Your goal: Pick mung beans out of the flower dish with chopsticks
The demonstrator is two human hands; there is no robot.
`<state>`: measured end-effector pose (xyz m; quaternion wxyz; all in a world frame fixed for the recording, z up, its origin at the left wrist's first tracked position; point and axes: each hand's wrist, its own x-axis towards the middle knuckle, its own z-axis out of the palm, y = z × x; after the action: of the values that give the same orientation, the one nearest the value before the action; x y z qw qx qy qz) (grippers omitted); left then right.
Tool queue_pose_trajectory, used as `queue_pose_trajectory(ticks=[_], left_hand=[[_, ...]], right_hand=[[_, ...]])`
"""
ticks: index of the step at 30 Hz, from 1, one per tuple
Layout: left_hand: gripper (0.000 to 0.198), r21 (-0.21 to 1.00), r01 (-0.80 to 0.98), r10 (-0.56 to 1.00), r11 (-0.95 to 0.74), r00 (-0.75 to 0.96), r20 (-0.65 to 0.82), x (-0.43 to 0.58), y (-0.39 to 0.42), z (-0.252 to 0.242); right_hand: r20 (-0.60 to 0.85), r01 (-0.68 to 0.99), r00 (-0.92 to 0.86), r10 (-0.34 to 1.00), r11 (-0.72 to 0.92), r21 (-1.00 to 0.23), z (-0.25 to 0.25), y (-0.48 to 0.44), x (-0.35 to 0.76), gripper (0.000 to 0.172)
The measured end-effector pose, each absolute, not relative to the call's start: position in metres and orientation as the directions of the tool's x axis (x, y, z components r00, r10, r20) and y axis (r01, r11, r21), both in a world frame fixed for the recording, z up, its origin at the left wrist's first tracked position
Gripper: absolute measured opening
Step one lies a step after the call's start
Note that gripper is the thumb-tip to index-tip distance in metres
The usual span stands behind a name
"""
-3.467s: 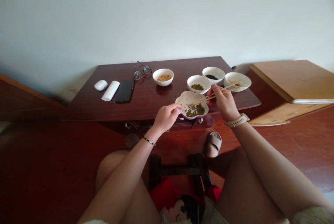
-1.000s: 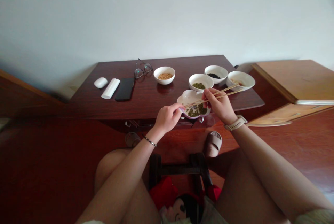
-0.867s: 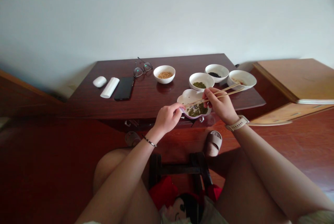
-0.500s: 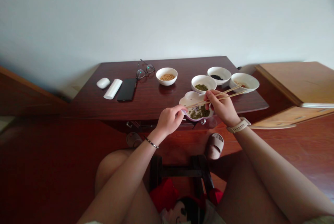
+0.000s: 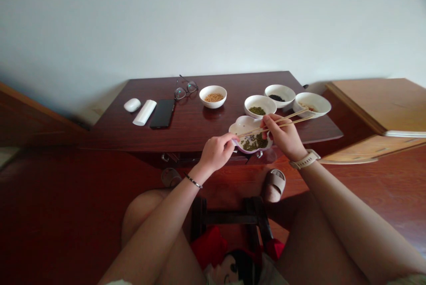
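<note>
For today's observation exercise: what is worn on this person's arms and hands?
Both forearms are bare, with no sleeves in view. Behind the left hand sits a thin dark bracelet; behind the right hand, a cream-coloured watch on a matching strap.

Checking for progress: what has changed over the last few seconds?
The right hand, gripping the chopsticks, edged slightly left over the flower-shaped dish. The left hand still pinches the dish's near rim, chopstick tips stay in it, and the bowls, phone and glasses have not moved.
</note>
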<state>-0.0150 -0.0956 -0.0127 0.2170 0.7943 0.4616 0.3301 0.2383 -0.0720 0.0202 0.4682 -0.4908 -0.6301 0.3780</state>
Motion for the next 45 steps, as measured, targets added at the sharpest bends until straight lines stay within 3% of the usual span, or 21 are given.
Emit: queue_pose_trajectory(ticks=[45], left_hand=[[0.032, 0.645, 0.577, 0.864, -0.502, 0.373, 0.338, -0.0184, -0.1043, -0.0120]], right_hand=[[0.231, 0.330, -0.084, 0.969, 0.246, -0.911, 0.0267, -0.0737, 0.2336, 0.049]])
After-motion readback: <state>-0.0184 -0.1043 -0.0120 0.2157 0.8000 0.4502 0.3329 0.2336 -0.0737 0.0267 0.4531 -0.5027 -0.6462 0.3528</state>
